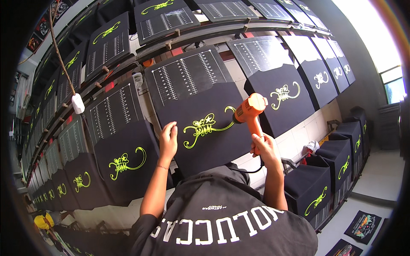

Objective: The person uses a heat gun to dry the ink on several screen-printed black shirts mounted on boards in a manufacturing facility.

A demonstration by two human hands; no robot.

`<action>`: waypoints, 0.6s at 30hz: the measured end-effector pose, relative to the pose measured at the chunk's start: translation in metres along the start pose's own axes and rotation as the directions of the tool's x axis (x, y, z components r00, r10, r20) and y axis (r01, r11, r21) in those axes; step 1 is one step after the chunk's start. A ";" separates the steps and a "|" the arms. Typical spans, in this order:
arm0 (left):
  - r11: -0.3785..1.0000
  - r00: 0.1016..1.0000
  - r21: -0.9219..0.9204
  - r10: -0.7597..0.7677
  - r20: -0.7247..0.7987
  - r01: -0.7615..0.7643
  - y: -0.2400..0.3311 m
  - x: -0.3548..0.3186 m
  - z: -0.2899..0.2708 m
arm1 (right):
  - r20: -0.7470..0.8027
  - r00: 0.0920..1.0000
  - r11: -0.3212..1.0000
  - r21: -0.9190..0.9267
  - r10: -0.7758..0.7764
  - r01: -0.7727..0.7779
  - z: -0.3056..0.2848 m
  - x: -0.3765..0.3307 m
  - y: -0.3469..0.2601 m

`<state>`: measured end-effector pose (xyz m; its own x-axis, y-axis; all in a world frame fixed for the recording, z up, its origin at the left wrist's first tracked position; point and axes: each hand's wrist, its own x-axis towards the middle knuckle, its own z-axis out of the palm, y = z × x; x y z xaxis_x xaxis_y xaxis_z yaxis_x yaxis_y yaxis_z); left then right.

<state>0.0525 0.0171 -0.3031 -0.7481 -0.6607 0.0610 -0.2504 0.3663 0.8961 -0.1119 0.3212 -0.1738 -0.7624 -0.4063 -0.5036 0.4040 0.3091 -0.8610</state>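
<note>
My right hand (267,150) is wrapped around the handle of an orange heat gun (252,109). Its dark nozzle points left, by the right end of a neon-green printed design (205,128). That print lies on black fabric (205,160) spread over the lower part of a dark printing board (188,72) with white ruler marks. Over the left edge of this fabric is my left hand (168,138), fingers stretched out and holding nothing; whether it touches the cloth I cannot tell. A black cord runs down from the heat gun's handle.
Similar boards with black, green-printed fabric stand in rows to the left, right and far side, such as this neighbouring board (115,111). A white plug connector (78,103) hangs on a cord at the left. More covered boards (305,181) stand at my right. A bright window (393,85) is far right.
</note>
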 end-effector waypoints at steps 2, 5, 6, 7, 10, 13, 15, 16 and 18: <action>0.992 0.999 0.121 0.028 -0.020 -0.026 -0.014 -0.015 -0.006 | -0.024 1.000 1.000 0.016 -0.016 0.016 0.010 -0.001 0.008; 0.979 0.999 0.200 0.042 0.014 -0.044 -0.030 -0.031 -0.006 | 0.018 1.000 1.000 0.009 0.007 -0.007 0.003 -0.002 0.008; 0.974 0.997 0.212 0.070 0.029 -0.075 -0.035 -0.031 -0.005 | 0.001 1.000 1.000 -0.010 -0.014 0.014 0.005 -0.003 0.010; 0.969 0.994 0.223 0.098 0.045 -0.105 -0.039 -0.030 -0.003 | -0.009 1.000 1.000 -0.013 -0.026 0.025 0.007 -0.003 0.013; 0.961 0.990 0.244 0.109 0.092 -0.129 -0.047 -0.021 0.000 | -0.017 1.000 1.000 -0.011 -0.003 0.003 0.007 -0.003 0.013; 0.937 0.978 0.289 0.170 0.119 -0.198 -0.058 -0.002 0.006 | -0.043 0.999 1.000 -0.011 -0.009 0.009 0.011 -0.009 0.008; 0.905 0.968 0.344 0.220 0.124 -0.250 -0.069 0.019 0.010 | -0.051 0.998 1.000 0.012 -0.022 0.022 0.020 -0.009 0.005; 0.888 0.966 0.383 0.228 0.119 -0.256 -0.072 0.027 0.011 | -0.023 1.000 1.000 0.008 0.012 -0.012 0.016 -0.010 0.002; 0.844 0.962 0.463 0.243 0.124 -0.272 -0.074 0.041 0.014 | 0.018 0.999 0.999 -0.017 0.049 -0.048 0.009 -0.009 0.002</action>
<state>0.0318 -0.0275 -0.3731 -0.8569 -0.4654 0.2215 -0.2917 0.7922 0.5360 -0.0996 0.3181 -0.1712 -0.7325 -0.4065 -0.5462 0.4318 0.3429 -0.8343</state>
